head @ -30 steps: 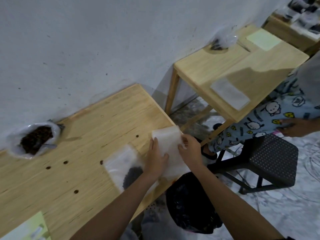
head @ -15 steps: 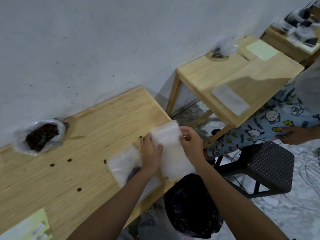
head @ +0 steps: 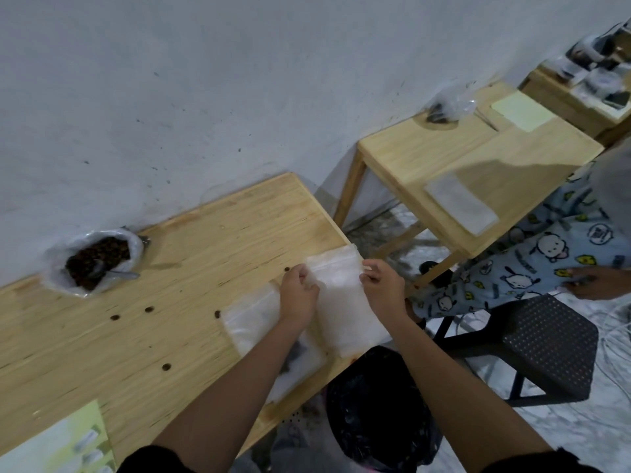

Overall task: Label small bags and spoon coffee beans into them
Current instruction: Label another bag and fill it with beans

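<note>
plainly, the left hand (head: 298,297) and right hand (head: 382,288) each pinch a top corner of a frosted small bag (head: 345,308), fingers curled on the plastic. the bag lies over the right end of the wooden table (head: 170,336), its lower end past the edge. whether its mouth is open cannot be told. a second bag (head: 251,319) lies just beside it, partly hidden under the left forearm, its dark contents blurred. a bag of coffee beans (head: 99,259) holding a spoon (head: 117,274) sits well apart by the wall. a yellow-green sheet (head: 58,445) is cut off at the bottom left.
</note>
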A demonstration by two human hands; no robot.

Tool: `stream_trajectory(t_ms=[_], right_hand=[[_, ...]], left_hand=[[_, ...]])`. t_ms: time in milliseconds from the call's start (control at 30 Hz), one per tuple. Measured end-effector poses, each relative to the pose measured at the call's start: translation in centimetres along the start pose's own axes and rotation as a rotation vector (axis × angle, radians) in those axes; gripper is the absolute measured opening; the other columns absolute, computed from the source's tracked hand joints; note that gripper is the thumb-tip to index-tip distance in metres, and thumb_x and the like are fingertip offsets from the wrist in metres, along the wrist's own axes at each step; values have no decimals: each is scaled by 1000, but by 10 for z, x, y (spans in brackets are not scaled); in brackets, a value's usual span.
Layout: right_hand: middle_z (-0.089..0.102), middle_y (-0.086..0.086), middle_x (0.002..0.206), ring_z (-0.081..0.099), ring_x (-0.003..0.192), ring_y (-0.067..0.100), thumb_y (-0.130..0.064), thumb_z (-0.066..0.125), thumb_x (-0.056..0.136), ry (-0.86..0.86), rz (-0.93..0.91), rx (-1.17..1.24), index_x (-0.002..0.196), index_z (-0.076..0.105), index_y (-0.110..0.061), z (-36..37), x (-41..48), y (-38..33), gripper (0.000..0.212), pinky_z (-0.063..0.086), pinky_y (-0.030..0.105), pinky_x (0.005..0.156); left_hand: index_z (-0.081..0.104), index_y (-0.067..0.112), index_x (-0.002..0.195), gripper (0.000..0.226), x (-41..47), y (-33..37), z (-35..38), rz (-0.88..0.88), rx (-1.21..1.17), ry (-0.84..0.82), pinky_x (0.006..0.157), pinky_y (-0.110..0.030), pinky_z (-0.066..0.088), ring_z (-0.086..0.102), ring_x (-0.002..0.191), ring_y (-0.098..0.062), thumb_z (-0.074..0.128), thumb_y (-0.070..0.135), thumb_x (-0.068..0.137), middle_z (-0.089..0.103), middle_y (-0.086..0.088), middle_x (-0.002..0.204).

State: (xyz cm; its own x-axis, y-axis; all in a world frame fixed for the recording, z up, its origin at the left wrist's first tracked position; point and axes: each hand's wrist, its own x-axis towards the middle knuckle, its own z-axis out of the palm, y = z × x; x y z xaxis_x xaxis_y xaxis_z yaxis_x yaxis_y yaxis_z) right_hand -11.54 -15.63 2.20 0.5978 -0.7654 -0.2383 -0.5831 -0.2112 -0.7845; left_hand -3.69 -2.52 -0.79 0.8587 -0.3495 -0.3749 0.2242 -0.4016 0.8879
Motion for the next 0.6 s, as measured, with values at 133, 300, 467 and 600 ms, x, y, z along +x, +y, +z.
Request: stream_trajectory(t_ms=[133, 300, 467, 600], right_hand=[[66, 10, 94, 63, 96, 22, -2, 56, 86, 50, 14, -1, 101, 65, -6, -2, -1, 7, 18, 51, 29, 85], [61, 2, 80, 57, 78, 13, 2, 56, 83, 91, -1, 52, 83, 61, -15, -15, -5, -1, 17, 44, 7, 71], [60, 2, 82, 53, 77, 13, 5, 53, 84, 33, -107, 110, 88, 64, -15, -16, 1, -32, 23, 40, 11, 67], [62, -4, 78, 59, 83, 17, 1, 60, 82, -150, -241, 138, 87, 66, -22, 6, 4, -83, 24, 49, 32, 80]], left_hand=[[50, 3, 121, 39, -1, 4, 6, 24, -39, 26, 92, -28, 47, 53, 100, -18, 60, -2, 83, 52, -7, 108], [50, 7, 117, 35, -3, 19, 11, 55, -100, 20, 69, -13, 46, 54, 82, -10, 62, 1, 84, 52, 3, 93], [53, 12, 106, 21, 0, 44, -24, 118, -270, -34, 68, -27, 53, 63, 67, -15, 61, 6, 88, 51, 1, 81], [58, 3, 100, 10, -1, 69, -86, 179, -310, -158, 54, -17, 49, 67, 58, -8, 56, 1, 90, 69, 1, 69]])
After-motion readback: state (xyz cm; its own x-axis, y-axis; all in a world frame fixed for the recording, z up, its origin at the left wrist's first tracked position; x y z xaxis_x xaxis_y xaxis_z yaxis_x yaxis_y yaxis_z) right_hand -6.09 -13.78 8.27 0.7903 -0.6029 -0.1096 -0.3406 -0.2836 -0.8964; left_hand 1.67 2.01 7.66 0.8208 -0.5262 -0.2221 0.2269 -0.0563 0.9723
